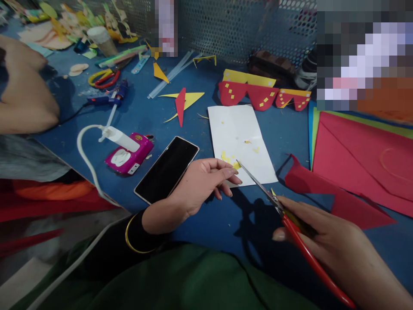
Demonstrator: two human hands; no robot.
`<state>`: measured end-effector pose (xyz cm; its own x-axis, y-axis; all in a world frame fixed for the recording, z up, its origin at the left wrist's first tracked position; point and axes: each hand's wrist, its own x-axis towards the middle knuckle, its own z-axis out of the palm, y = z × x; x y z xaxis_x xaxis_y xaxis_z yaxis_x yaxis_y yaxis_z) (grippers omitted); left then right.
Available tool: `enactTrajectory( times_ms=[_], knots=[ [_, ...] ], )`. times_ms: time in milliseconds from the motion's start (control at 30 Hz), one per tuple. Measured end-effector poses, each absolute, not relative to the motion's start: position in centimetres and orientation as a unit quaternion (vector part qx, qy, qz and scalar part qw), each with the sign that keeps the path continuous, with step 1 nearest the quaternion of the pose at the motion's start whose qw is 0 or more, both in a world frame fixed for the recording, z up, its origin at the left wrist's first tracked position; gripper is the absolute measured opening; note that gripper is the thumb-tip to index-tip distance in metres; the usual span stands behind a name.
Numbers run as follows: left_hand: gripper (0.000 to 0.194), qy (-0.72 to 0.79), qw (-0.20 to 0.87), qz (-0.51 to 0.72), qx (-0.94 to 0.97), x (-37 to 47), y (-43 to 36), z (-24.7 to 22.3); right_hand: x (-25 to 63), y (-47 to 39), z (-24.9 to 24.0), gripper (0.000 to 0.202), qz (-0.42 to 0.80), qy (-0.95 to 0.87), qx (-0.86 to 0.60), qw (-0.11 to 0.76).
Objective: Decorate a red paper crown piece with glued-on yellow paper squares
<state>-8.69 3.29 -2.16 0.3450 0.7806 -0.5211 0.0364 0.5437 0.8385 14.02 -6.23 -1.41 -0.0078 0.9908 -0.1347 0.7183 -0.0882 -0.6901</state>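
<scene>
My left hand (203, 178) is closed in a pinch on a small yellow paper scrap (237, 165), over the near edge of a white sheet (232, 122). In my right hand (335, 237) is a pair of scissors (258, 183) with red and yellow handles; their tips reach the yellow scrap. The blades look nearly together. More tiny yellow bits (256, 150) lie on the white sheet. Beyond it are red scalloped paper pieces (263, 94) with yellow bands and small yellow squares. A black-screened phone (167, 168) lies beside my left wrist.
A magenta power adapter (129, 153) with a white cable sits at left, near a blue glue gun (116, 94) and other scissors (105, 79). Red paper (364, 159) covers the right side. Another person's arm (26, 90) rests at far left. A perforated metal screen (219, 34) stands behind.
</scene>
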Motion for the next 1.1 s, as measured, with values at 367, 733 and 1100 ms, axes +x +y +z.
enactTrajectory(
  times_ms=[367,733,1100],
  knots=[
    [0.016,0.509,0.713,0.291,0.385,-8.69,3.33,-2.08,13.99,-6.43,-0.82,0.052,0.260,-0.662,-0.663,0.235],
    [0.015,0.500,0.719,0.309,0.371,-8.58,3.25,-2.21,14.17,-6.68,-1.43,0.056,0.230,-0.700,-0.639,0.220],
    [0.012,0.500,0.726,0.298,0.367,-8.37,3.10,-1.98,13.67,-6.53,-1.03,0.054,0.260,-0.694,-0.631,0.228]
  ],
)
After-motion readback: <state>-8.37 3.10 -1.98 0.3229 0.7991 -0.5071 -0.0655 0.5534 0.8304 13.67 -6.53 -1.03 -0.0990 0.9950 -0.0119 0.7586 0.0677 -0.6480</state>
